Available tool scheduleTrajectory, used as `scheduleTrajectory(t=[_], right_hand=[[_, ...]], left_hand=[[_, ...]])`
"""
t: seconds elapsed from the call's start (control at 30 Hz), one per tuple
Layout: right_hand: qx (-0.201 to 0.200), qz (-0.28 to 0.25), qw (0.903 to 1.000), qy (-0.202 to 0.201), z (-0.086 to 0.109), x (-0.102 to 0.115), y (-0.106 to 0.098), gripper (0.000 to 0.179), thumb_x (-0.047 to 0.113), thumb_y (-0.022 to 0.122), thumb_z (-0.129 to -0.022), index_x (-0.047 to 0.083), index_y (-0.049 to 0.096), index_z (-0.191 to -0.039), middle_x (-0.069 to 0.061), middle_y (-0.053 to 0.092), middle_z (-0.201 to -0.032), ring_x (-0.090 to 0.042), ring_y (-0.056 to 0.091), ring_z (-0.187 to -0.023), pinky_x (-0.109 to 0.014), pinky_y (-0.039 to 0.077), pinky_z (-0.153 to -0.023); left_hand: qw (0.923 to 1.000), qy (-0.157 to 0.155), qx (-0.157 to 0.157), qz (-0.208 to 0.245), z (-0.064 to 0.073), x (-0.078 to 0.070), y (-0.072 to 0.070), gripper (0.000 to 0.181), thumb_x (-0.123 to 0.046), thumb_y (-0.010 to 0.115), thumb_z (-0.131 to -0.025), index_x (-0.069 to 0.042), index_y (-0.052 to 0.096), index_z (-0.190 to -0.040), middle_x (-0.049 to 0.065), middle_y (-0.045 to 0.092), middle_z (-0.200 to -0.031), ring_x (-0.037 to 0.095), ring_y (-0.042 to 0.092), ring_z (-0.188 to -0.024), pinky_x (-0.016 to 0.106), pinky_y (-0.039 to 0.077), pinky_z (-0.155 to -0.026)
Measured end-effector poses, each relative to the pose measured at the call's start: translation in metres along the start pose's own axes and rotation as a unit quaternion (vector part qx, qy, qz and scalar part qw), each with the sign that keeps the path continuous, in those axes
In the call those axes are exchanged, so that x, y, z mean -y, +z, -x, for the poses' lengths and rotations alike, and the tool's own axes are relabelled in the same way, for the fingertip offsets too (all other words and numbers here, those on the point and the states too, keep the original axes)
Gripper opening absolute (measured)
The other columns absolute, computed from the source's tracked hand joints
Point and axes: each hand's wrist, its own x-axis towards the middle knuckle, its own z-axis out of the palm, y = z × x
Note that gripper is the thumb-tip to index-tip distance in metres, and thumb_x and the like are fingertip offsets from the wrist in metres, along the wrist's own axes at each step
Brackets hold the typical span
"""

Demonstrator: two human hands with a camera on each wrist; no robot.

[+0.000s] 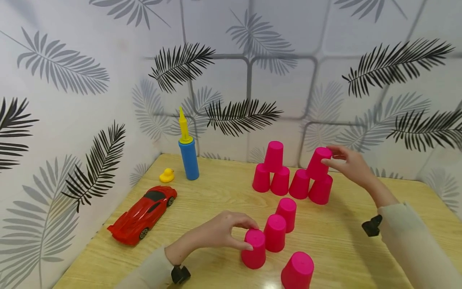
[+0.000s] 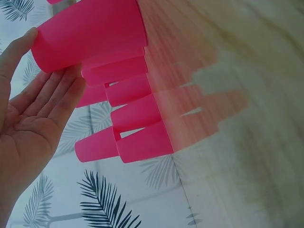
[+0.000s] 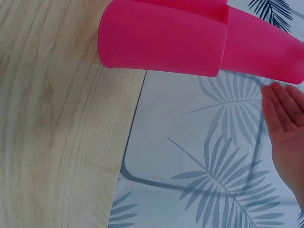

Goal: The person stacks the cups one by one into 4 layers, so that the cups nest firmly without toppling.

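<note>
My left hand (image 1: 225, 230) holds a pink cup (image 1: 254, 255), upside down, by its upper part; the left wrist view shows the thumb on one side of this cup (image 2: 95, 35) and the fingers on the other. My right hand (image 1: 348, 162) is at the top pink cup (image 1: 318, 164) of the right-hand stack, thumb near its side. That cup bridges two upturned cups, one of them a lower cup (image 1: 321, 190). In the right wrist view the fingers (image 3: 280, 107) look straight and slightly apart from the cup.
A second stack of three, topped by a pink cup (image 1: 274, 156), stands to its left. Two cups, including the nearer cup (image 1: 275, 233), stand beyond my left hand, and another cup (image 1: 298, 271) nearer me. Leftward are a red toy car (image 1: 144, 214), yellow duck (image 1: 167, 175) and blue pump (image 1: 189, 160).
</note>
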Motion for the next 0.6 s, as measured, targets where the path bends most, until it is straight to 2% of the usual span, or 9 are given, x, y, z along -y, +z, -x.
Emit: scheduleTrajectory(t=[0.03, 0.13, 0.2, 0.27, 0.33, 0.4, 0.6], right_hand=[[-0.019, 0.001, 0.9998, -0.01, 0.002, 0.0, -0.001, 0.06, 0.031, 0.068, -0.092, 0.0, 0.048, -0.14, -0.025, 0.059, -0.129, -0.041, 0.058, -0.114, -0.001, 0.042, -0.074], [-0.097, 0.004, 0.9943, -0.043, 0.012, 0.001, -0.003, 0.054, 0.022, 0.071, -0.09, 0.001, 0.052, -0.136, -0.019, 0.063, -0.122, -0.01, 0.061, -0.11, 0.005, 0.037, -0.08], [-0.152, 0.001, 0.9858, -0.071, 0.019, 0.002, -0.005, 0.05, 0.015, 0.074, -0.087, 0.0, 0.057, -0.132, -0.003, 0.067, -0.116, 0.01, 0.057, -0.103, 0.007, 0.034, -0.086], [-0.188, -0.01, 0.9778, -0.093, 0.029, 0.002, -0.008, 0.048, 0.008, 0.075, -0.084, -0.001, 0.059, -0.128, 0.016, 0.064, -0.112, 0.024, 0.048, -0.1, 0.007, 0.033, -0.09], [-0.203, -0.023, 0.9725, -0.111, 0.039, 0.004, -0.01, 0.046, 0.001, 0.076, -0.082, -0.002, 0.061, -0.125, 0.03, 0.058, -0.11, 0.024, 0.05, -0.101, 0.006, 0.034, -0.092], [-0.205, -0.033, 0.9697, -0.128, 0.049, 0.006, -0.012, 0.047, -0.005, 0.076, -0.079, -0.002, 0.062, -0.124, 0.037, 0.057, -0.111, 0.022, 0.053, -0.103, 0.005, 0.036, -0.094], [-0.179, -0.061, 0.9644, -0.185, 0.079, 0.018, -0.006, 0.057, -0.018, 0.076, -0.07, -0.003, 0.063, -0.123, 0.027, 0.063, -0.117, 0.013, 0.058, -0.109, -0.001, 0.04, -0.099]], left_hand=[[1.0, 0.002, -0.003, -0.004, 0.001, 0.001, -0.002, 0.042, -0.026, 0.076, -0.085, -0.012, 0.064, -0.123, 0.002, 0.07, -0.119, 0.004, 0.066, -0.108, 0.026, 0.056, -0.096], [0.9996, 0.008, -0.021, -0.014, 0.004, 0.001, -0.01, 0.042, -0.028, 0.077, -0.084, -0.011, 0.064, -0.121, 0.002, 0.071, -0.117, 0.007, 0.067, -0.107, 0.025, 0.056, -0.095], [0.9984, 0.023, -0.045, -0.025, 0.005, -0.001, -0.019, 0.042, -0.028, 0.078, -0.083, -0.01, 0.064, -0.119, 0.003, 0.071, -0.116, 0.01, 0.068, -0.106, 0.024, 0.056, -0.094], [0.9962, 0.039, -0.071, -0.033, 0.005, -0.003, -0.029, 0.043, -0.027, 0.079, -0.083, -0.008, 0.064, -0.119, 0.005, 0.071, -0.114, 0.013, 0.069, -0.106, 0.024, 0.056, -0.093], [0.9933, 0.048, -0.098, -0.038, 0.003, -0.006, -0.04, 0.044, -0.025, 0.079, -0.082, -0.008, 0.064, -0.119, 0.006, 0.071, -0.115, 0.016, 0.069, -0.107, 0.024, 0.056, -0.094], [0.9903, 0.05, -0.124, -0.037, -0.001, -0.009, -0.051, 0.044, -0.023, 0.08, -0.082, -0.007, 0.064, -0.12, 0.006, 0.071, -0.116, 0.017, 0.069, -0.109, 0.026, 0.056, -0.096], [0.9761, 0.056, -0.21, -0.01, -0.026, -0.018, -0.076, 0.045, -0.014, 0.08, -0.08, -0.004, 0.063, -0.121, 0.009, 0.07, -0.118, 0.023, 0.067, -0.114, 0.033, 0.055, -0.099]])
